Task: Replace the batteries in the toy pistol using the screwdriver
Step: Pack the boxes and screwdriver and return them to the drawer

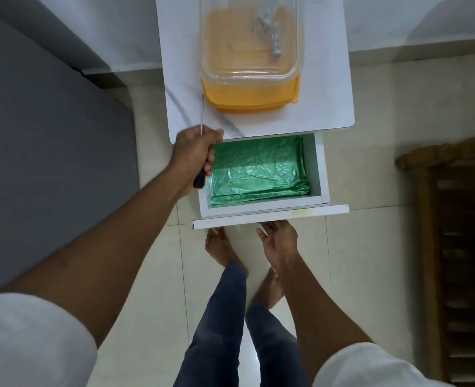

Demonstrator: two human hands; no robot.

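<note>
My left hand (193, 155) grips a screwdriver (201, 115) by its black handle at the left rear corner of the open drawer (264, 209). Its thin metal shaft points away from me over the white marble-patterned tabletop (325, 101). My right hand (279, 238) is under the drawer's front panel, palm up, fingers relaxed and touching or close to its lower edge. A clear plastic box on an orange lid (251, 51) stands on the tabletop, with a greyish object (271, 32) blurred inside. The toy pistol and batteries cannot be made out.
Green crinkled plastic sheet (258, 169) lines the drawer's inside. A grey bed or mattress (49, 135) lies to the left, a dark wooden piece of furniture (459, 247) to the right. My bare feet stand on pale floor tiles (370, 247) below the drawer.
</note>
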